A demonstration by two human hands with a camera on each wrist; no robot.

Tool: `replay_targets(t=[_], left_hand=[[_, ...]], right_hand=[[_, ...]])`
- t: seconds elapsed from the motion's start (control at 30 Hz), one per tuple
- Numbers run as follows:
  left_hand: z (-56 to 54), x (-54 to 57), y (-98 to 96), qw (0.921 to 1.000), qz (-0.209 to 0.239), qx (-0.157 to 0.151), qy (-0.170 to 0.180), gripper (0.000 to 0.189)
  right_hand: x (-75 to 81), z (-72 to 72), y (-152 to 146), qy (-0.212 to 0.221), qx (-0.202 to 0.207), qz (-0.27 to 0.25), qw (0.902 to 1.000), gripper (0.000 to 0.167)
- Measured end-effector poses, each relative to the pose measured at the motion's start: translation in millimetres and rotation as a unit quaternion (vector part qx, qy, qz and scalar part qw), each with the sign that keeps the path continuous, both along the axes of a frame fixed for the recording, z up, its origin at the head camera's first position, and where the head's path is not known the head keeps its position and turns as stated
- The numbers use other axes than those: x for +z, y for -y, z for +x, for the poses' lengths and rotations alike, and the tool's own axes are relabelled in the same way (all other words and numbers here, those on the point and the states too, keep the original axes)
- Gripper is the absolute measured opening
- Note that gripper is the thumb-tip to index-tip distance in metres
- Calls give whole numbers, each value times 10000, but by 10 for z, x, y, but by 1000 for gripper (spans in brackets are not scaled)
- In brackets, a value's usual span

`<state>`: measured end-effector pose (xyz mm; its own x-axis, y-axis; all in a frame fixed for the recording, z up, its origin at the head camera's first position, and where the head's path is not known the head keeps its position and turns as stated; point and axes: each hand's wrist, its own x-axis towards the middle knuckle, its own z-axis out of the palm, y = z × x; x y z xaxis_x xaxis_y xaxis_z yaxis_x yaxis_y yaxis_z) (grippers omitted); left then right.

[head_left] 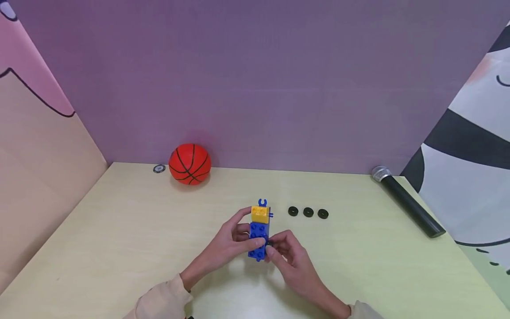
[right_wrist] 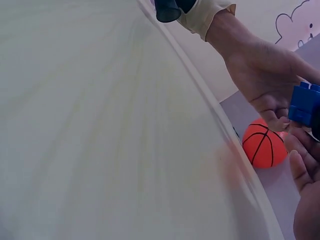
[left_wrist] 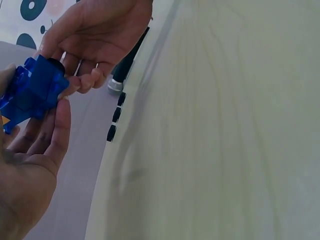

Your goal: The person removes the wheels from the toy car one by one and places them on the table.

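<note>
Above the table, my left hand (head_left: 223, 250) grips a blue and yellow toy-brick vehicle (head_left: 258, 228), thumb across its studded blue top and fingers along its far side. A yellow block with a blue hook sits at the far end, and a bare blue axle peg sticks out on its right. My right hand (head_left: 292, 268) pinches a small black wheel (left_wrist: 56, 64) against the right side of the blue body, near the close end. Fingers partly hide the wheel. In the left wrist view, the blue underside (left_wrist: 37, 87) shows between both hands.
Three black wheels (head_left: 308, 212) lie in a row on the table (head_left: 119, 230), beyond my right hand. A red basketball (head_left: 190, 164) and a small round disc (head_left: 159, 169) are by the back wall at left. A black microphone (head_left: 410, 204) lies along the right edge.
</note>
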<state>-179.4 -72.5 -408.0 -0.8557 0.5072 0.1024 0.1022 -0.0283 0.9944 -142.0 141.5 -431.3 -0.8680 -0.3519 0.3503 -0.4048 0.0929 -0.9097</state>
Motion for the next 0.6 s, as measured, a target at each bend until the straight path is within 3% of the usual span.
replay_targets(t=[0.6], left_hand=[[46, 20, -12, 9996, -18, 74, -263, 69]], right_hand=[[15, 6, -22, -205, 155, 46, 9997, 12]])
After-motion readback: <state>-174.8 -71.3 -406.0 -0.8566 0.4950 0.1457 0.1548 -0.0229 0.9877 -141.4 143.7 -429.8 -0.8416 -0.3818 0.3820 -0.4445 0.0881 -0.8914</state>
